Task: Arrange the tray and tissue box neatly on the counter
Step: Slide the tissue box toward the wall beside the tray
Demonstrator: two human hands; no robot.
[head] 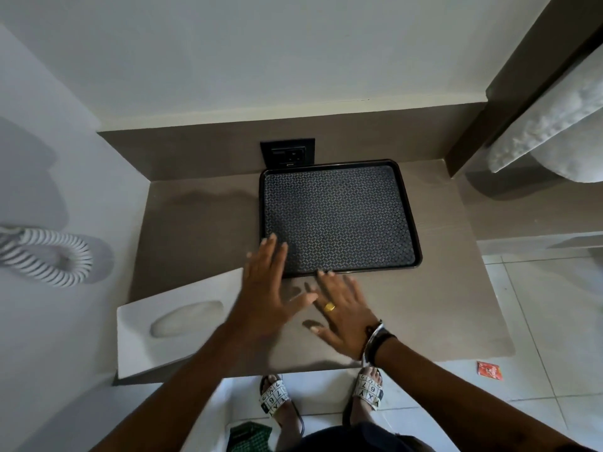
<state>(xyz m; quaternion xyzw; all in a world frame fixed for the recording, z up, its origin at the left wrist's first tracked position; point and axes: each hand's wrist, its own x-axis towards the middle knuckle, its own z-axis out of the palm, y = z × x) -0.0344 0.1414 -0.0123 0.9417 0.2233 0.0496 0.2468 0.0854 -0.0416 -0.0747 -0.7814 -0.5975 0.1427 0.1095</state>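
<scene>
A: Entry, tray. One black rectangular tray [339, 220], raised rim, rounded corners, floor covered in a fine repeating diamond pattern. It lies flat at the back of the counter [440, 305], far edge close to the backsplash, right of centre.

B: Tissue box?

A: One white flat-topped tissue box [182, 324] with an oval opening in its top. It sits at the counter's front left corner, skewed to the edge, just beside the tray's near left corner but apart from it.

B: Hands?

A: Two, both bare and flat, fingers spread wide, gripping nothing. Left hand [266, 288] lies over the tray's near left corner, fingertips on the patterned floor. Right hand [342, 316] rests on the counter, fingertips at the tray's near rim. One gold ring [329, 307] on a right finger; bangles and a dark band [378, 340] at that wrist.

B: Surface and room?

A: Counter is smooth grey-brown with a matching backsplash; one black wall socket [287, 154] is set in it just behind the tray's far left corner. White walls. A coiled white cord [49, 256] hangs on the left wall. Pale tiled floor below, two patterned sandals [368, 391], one small red wrapper [489, 370] on the tiles at right.
</scene>
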